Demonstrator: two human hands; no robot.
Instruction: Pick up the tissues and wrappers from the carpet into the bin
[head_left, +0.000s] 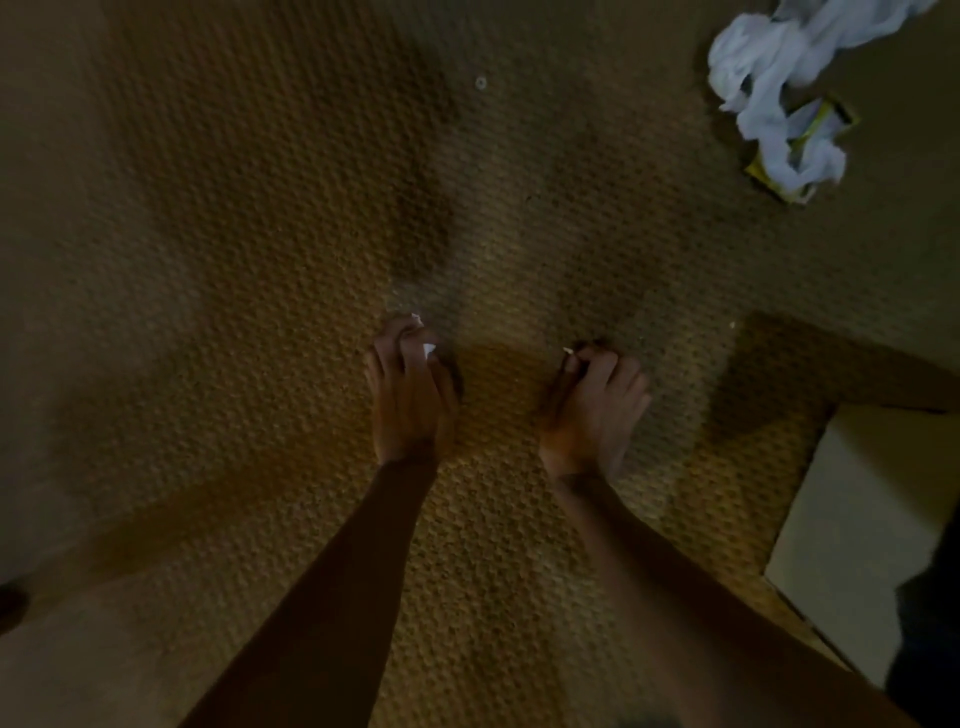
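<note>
Both hands reach down to the carpet (260, 260) near the middle of the view, bare forearms running up from the near edge. The left hand (410, 389) is curled closed, its fingers bunched around small white scraps of tissue (428, 351); one white bit peeps out at the far fingertips and another at the right side of the fist. The right hand (597, 410) sits just to the right, well apart from the left, fingers bent and pinched together on a tiny white fleck (569, 352) at the tip of thumb and forefinger. The light is dim and the frame blurred, so how much each hand holds cannot be told.

Outward from the hands the woven brown carpet fills almost the whole view. Far from the hands and slightly left of the right hand's line, a small pale ring-shaped speck (480, 82) lies alone on the carpet. At the far right corner a heap of crumpled white tissues (769, 57) lies on the carpet, trailing toward the near side over a yellow and white wrapper (826, 124), which it partly covers and touches. At the near right a pale cream box-like shape (857, 530) rests on the carpet; whether it is the bin cannot be told. A dark shape (930, 649) overlaps its near right corner.
</note>
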